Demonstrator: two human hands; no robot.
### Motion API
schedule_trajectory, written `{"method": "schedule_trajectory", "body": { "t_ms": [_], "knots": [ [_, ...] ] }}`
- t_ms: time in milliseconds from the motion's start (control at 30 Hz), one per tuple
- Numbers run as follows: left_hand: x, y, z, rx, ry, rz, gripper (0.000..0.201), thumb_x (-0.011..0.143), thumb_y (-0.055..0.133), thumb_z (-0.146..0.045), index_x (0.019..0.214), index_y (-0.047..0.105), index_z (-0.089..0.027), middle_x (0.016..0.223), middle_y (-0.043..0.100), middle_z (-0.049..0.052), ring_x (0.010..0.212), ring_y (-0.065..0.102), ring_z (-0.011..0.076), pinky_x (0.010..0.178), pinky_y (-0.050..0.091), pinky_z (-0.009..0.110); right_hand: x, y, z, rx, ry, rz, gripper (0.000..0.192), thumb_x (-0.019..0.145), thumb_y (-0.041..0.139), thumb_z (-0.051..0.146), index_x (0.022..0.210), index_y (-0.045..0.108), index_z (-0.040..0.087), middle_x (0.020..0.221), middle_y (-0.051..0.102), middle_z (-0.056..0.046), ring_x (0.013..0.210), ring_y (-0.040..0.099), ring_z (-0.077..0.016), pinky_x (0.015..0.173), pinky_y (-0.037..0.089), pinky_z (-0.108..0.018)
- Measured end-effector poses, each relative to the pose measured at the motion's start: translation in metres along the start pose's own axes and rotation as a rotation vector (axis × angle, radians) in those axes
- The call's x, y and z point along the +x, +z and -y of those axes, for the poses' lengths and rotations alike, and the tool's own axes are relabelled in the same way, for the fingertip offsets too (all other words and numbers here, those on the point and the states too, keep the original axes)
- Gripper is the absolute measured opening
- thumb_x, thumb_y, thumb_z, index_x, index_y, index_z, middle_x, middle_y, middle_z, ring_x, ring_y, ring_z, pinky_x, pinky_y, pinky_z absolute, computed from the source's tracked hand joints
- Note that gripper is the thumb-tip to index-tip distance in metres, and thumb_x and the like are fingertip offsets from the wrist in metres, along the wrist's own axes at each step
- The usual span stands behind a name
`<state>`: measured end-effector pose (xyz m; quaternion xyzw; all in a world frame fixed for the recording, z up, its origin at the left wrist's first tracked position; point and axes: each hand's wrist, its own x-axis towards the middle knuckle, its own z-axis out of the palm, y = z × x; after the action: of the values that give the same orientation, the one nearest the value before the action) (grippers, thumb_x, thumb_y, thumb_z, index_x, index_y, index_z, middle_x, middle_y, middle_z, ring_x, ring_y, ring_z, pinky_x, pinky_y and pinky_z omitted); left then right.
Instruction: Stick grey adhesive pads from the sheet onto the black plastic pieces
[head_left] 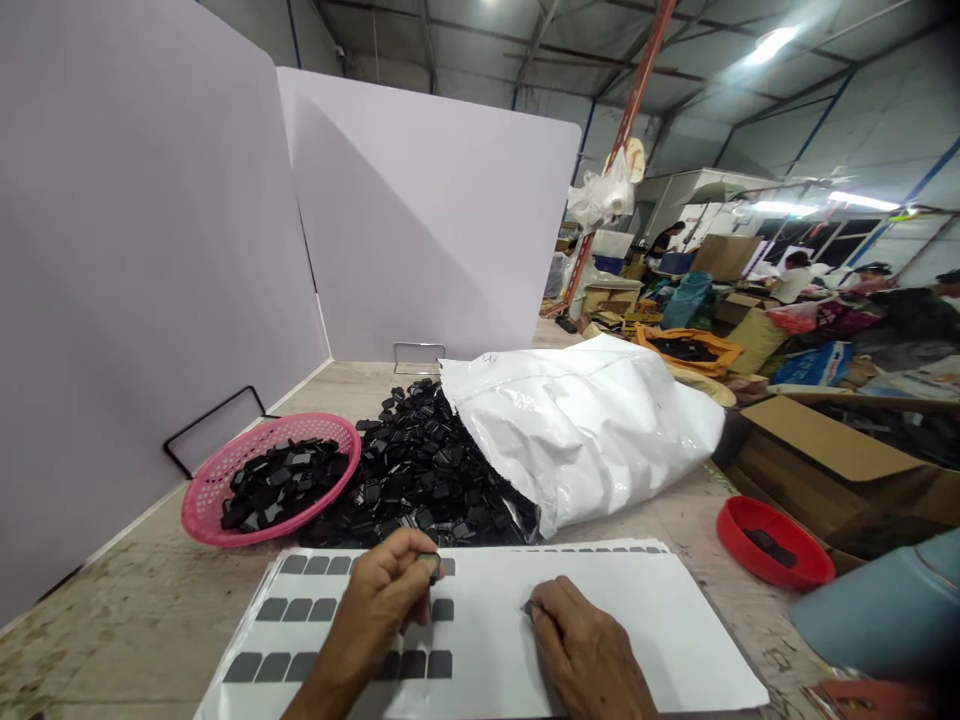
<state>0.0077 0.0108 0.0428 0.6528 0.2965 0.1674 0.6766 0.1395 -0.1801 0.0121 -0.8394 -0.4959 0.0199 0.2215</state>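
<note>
Our left hand point(382, 590) is curled up tight and pinches one small dark square piece point(430, 566) between thumb and finger, just over the white sheet point(637, 640). Our right hand point(585, 650) lies on the same sheet with its fingers pressed down close together; something tiny sits under the fingertips point(534, 608), but we cannot tell what it is.

The sheet lies flat at 6 o'clock on the table point(112, 620). It has rows of grey squares point(300, 609) on its left part. The piece we hold is right at the end of the top row.

Just behind the sheet, at 12 o'clock, we see a big heap of black pieces point(420, 470) pouring out of a white bag point(585, 430). At 10 o'clock a pink basket point(201, 505) holds more black pieces and touches the heap. At 3 o'clock a red lid point(772, 545) sits near the table's edge. White boards point(420, 220) stand behind it all.
</note>
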Motion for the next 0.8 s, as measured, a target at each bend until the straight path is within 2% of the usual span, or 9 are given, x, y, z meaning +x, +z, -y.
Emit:
{"method": "schedule_trajectory", "body": {
  "t_ms": [100,200,333,500,667,800],
  "knots": [
    [0.006,-0.005,0.008,-0.046,-0.063,0.084,0.024,0.073,0.06,-0.037,0.083,0.054,-0.017,0.063,0.063,0.0,0.038,0.046,0.0074,0.036,0.026,0.017,0.001,0.007,0.011,-0.097,-0.074,0.09,0.016,0.089,0.041,0.011,0.087,0.05,0.024,0.08,0.06,0.0,0.067,0.063,-0.0179,0.059,0.041,-0.029],
    [0.012,0.002,0.027,-0.005,-0.054,0.161,0.02,0.074,0.055,-0.035,0.083,0.054,-0.016,0.066,0.064,0.0,0.036,0.042,0.0048,0.036,0.027,0.016,0.008,0.014,0.033,-0.236,-0.066,0.089,0.021,0.083,0.043,0.003,0.085,0.05,0.023,0.08,0.06,-0.001,0.064,0.063,-0.02,0.054,0.036,-0.031],
    [0.015,0.007,0.034,-0.003,-0.051,0.106,0.021,0.075,0.053,-0.037,0.08,0.051,-0.017,0.054,0.055,-0.005,0.033,0.034,0.004,0.033,0.023,0.016,0.025,0.02,0.058,-0.285,0.004,0.082,0.024,0.081,0.046,0.0,0.084,0.05,0.023,0.081,0.06,-0.003,0.067,0.062,-0.0225,0.054,0.033,-0.032],
    [0.015,0.007,0.03,-0.035,-0.078,0.091,0.021,0.075,0.052,-0.04,0.079,0.049,-0.019,0.04,0.041,-0.01,0.032,0.033,0.0062,0.033,0.021,0.017,0.031,0.036,0.061,-0.242,-0.097,0.015,0.024,0.079,0.048,0.002,0.088,0.048,0.025,0.082,0.059,-0.001,0.068,0.06,-0.0223,0.057,0.033,-0.032],
    [0.017,0.006,0.038,0.013,-0.049,0.101,0.018,0.079,0.052,-0.037,0.079,0.051,-0.019,0.043,0.043,-0.009,0.033,0.036,0.0066,0.034,0.024,0.017,0.027,0.046,0.061,-0.246,-0.107,-0.033,0.02,0.081,0.048,0.005,0.089,0.046,0.024,0.082,0.059,-0.002,0.069,0.059,-0.0221,0.058,0.035,-0.032],
    [0.021,0.007,0.044,-0.037,-0.054,0.109,0.018,0.077,0.055,-0.037,0.079,0.052,-0.019,0.043,0.042,-0.01,0.032,0.035,0.0061,0.033,0.023,0.017,0.03,0.043,0.068,-0.27,-0.107,0.026,0.017,0.082,0.046,0.009,0.092,0.05,0.022,0.085,0.06,-0.005,0.072,0.06,-0.0245,0.058,0.035,-0.033]
  ]
}}
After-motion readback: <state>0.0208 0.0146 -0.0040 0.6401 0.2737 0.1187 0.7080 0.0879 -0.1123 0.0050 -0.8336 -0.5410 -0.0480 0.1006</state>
